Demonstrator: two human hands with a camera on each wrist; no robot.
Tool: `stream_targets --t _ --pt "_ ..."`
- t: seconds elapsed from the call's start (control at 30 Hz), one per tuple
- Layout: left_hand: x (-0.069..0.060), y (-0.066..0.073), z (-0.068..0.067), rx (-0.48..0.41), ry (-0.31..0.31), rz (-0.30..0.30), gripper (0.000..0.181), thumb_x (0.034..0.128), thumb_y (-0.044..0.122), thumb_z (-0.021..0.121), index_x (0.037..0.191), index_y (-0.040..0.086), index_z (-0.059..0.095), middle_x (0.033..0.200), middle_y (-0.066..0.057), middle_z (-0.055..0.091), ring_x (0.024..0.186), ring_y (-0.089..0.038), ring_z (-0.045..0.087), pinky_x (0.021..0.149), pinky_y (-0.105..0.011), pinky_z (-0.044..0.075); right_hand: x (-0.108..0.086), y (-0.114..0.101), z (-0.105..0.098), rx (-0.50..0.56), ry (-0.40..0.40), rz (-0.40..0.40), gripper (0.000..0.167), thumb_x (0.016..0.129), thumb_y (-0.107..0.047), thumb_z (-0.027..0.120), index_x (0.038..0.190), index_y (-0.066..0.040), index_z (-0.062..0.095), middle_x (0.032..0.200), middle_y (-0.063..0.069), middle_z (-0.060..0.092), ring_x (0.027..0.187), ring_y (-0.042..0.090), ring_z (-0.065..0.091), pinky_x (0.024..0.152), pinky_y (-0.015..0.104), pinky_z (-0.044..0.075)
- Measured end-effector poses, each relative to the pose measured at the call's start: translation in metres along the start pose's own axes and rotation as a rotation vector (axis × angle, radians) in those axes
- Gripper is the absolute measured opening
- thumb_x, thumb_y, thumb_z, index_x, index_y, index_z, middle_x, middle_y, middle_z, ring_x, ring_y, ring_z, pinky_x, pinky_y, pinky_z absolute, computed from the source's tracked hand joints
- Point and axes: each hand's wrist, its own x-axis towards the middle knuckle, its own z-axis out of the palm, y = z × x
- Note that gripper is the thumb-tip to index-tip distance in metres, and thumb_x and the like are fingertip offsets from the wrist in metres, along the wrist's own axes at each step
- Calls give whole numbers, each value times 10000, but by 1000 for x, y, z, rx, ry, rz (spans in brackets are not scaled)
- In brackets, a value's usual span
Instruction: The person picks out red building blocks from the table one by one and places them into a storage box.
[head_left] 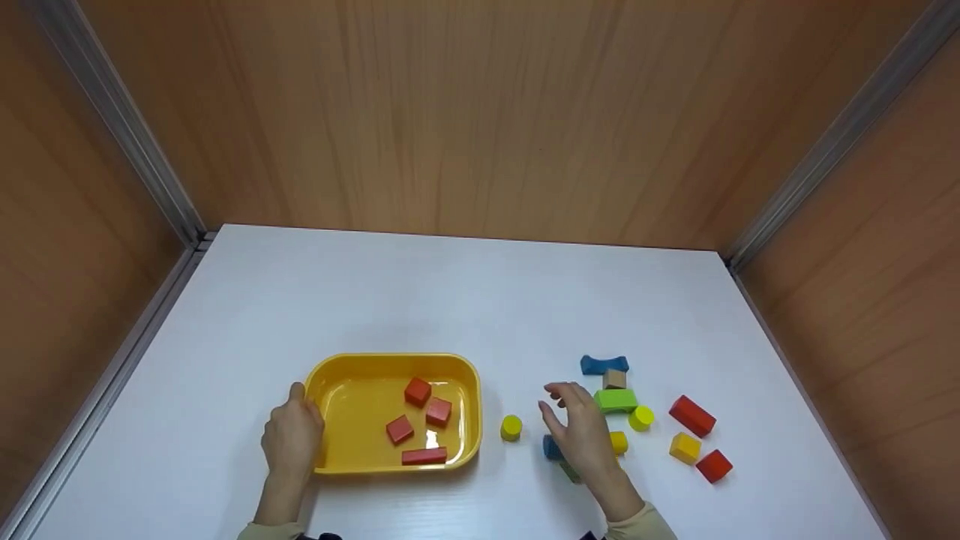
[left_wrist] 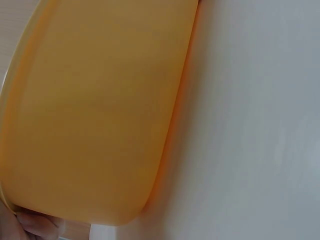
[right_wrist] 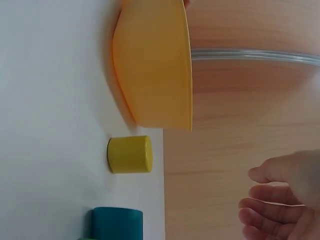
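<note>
A yellow tray point(head_left: 352, 420) stands left of centre, holding red cubes point(head_left: 418, 391) and a flat red bar point(head_left: 424, 456). My left hand point(head_left: 292, 435) grips its left rim; in the left wrist view its fingers point(left_wrist: 40, 226) show at the tray's point(left_wrist: 100, 115) edge. My right hand point(head_left: 587, 439), empty with fingers loosely bent and apart, is held above the blocks right of the tray. Below it are a blue block point(head_left: 552, 448) and a partly hidden green one. Between tray and hand stands a yellow cylinder point(head_left: 511, 428), also in the right wrist view point(right_wrist: 130, 154).
Right of my right hand lie a blue curved block point(head_left: 604, 365), a wooden cube point(head_left: 614, 379), a green block point(head_left: 616, 400), a yellow-green cylinder point(head_left: 641, 418), a yellow cube point(head_left: 685, 448) and red blocks point(head_left: 692, 416). Wooden walls enclose the white table point(head_left: 450, 292).
</note>
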Motion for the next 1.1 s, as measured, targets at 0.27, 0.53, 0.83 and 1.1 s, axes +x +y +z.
stream_targets --t 0.27,0.53,0.83,1.1 --pt "0 0 -1 -5 -9 -1 208 884 35 455 1058 -78 448 643 -158 542 442 -196 458 380 -296 366 -4 16 -13 -26 -12 80 222 785 -115 667 987 -58 596 894 56 580 782 184 540 694 272 481" --pt "0 -1 1 -12 1 12 164 886 38 453 1013 -66 455 599 -129 516 427 -189 443 373 -286 351 -9 30 -26 -45 -25 162 244 791 -114 662 1016 -55 589 921 79 575 814 212 554 709 304 489" --pt "-1 -1 0 -17 -18 5 179 891 42 444 1032 -68 444 617 -131 523 434 -186 449 371 -281 348 -16 54 -41 -93 -31 233 283 775 -91 674 1036 -23 587 924 87 580 823 226 562 737 339 482" --pt "0 -2 0 -12 -22 -13 180 892 46 439 1037 -62 449 631 -142 531 449 -197 453 377 -299 356 -15 79 -51 -169 -59 331 353 764 -117 689 1078 -8 569 948 122 568 841 257 543 718 338 486"
